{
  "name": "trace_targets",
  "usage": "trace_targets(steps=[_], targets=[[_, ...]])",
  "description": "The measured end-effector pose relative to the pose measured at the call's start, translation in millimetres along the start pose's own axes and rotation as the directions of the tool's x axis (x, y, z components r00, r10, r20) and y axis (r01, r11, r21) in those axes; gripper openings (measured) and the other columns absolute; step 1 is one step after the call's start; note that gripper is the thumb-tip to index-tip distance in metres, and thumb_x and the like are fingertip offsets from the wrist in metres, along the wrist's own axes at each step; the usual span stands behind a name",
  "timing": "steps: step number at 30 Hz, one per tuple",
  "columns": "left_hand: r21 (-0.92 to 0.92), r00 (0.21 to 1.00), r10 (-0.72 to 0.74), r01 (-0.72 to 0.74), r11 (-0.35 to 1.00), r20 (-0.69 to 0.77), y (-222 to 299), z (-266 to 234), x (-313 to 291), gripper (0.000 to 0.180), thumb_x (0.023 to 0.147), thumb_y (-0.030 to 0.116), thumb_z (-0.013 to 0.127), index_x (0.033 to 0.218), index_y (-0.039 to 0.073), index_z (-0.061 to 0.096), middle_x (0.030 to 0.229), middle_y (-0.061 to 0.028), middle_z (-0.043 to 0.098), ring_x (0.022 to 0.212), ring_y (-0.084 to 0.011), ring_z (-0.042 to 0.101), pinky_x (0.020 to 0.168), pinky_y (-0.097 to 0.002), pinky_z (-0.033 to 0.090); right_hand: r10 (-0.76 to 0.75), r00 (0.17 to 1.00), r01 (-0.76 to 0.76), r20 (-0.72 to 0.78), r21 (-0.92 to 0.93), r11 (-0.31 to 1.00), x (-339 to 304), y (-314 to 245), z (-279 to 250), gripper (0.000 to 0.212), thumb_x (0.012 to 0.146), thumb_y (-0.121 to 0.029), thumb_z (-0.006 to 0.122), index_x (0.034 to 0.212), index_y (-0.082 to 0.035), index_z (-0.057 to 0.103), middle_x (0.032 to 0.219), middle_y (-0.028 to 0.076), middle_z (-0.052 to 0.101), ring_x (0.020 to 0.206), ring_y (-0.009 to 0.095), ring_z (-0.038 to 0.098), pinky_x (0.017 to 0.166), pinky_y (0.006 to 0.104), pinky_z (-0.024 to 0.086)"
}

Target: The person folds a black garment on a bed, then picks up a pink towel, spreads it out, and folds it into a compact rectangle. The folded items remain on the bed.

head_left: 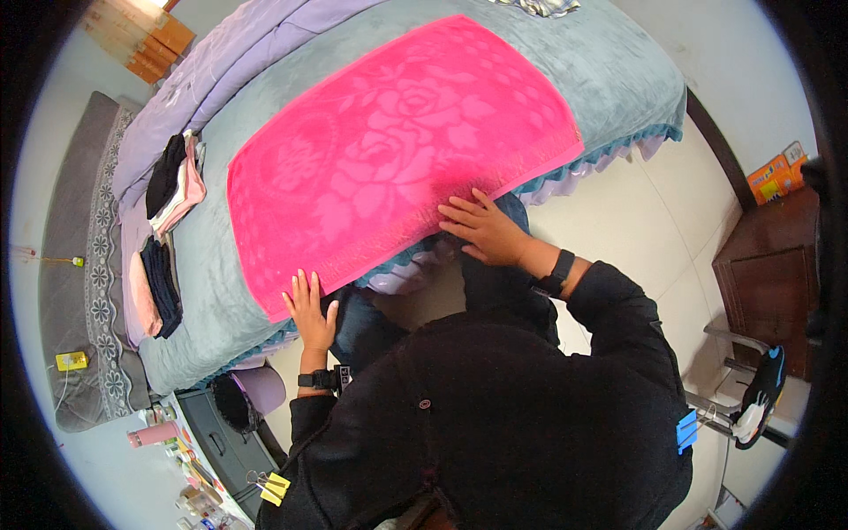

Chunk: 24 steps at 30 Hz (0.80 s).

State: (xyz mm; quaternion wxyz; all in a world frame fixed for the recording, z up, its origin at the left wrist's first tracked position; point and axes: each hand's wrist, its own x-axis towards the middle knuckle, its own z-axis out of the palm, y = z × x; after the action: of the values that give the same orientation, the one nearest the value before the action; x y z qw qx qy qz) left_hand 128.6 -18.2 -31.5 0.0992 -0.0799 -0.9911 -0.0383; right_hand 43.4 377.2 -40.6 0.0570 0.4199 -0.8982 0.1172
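A bright pink towel [397,141] with a rose pattern lies spread flat across the bed, its near edge along the bed's front side. My left hand [313,316] rests with fingers stretched out on the towel's near left corner. Farther right, my right hand [486,230] lies on the near edge with its fingers spread, pressing on the cloth. Neither hand grips anything. Under the towel is a grey-blue plush bed cover [609,79] with a ruffled teal and lilac hem.
Folded clothes [168,190] lie in two piles on the bed's left side, by a purple quilt [159,124]. A drawer unit [221,433] and a lilac bin [262,389] stand at lower left. On the right are a brown wooden cabinet [768,274] and a chair holding a shoe [760,402].
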Motion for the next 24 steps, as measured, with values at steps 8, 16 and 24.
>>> trace_targets(steps=[8,16,24], targets=[[-0.154,0.948,0.310,-0.297,0.942,0.067,73.9,-18.2,134.5,0.070,0.084,0.045,0.055,0.142,0.014,0.030,0.148,-0.0138,0.025,0.138,-0.0311,0.021,0.109,-0.0541,0.011,0.055,0.985,-0.037,-0.165,0.106,0.994,100.9,27.0,-3.9,0.066,0.079,-0.038,0.062,0.135,-0.012,0.040,0.143,0.012,0.035,0.132,0.031,0.032,0.108,0.0512,0.023],[-0.055,0.960,0.260,-0.256,0.965,0.105,70.4,12.8,104.9,0.078,0.081,0.052,0.057,0.144,0.017,0.027,0.151,-0.0141,0.016,0.139,-0.0336,0.013,0.109,-0.0552,0.008,-0.025,1.000,0.025,0.009,0.033,0.999,46.6,20.6,3.5,0.080,0.075,-0.044,0.066,0.141,-0.014,0.032,0.147,0.009,0.028,0.136,0.031,0.024,0.110,0.0501,0.019],[-0.047,0.978,0.086,-0.078,0.996,0.189,31.7,-24.3,67.5,0.075,0.083,0.049,0.056,0.144,0.018,0.027,0.151,-0.0165,0.016,0.139,-0.0358,0.015,0.109,-0.0562,0.009,0.024,0.999,-0.020,-0.031,0.098,0.995,14.3,35.5,-33.6,0.073,0.079,-0.040,0.063,0.139,-0.013,0.034,0.147,0.009,0.029,0.135,0.029,0.028,0.109,0.0507,0.019]])
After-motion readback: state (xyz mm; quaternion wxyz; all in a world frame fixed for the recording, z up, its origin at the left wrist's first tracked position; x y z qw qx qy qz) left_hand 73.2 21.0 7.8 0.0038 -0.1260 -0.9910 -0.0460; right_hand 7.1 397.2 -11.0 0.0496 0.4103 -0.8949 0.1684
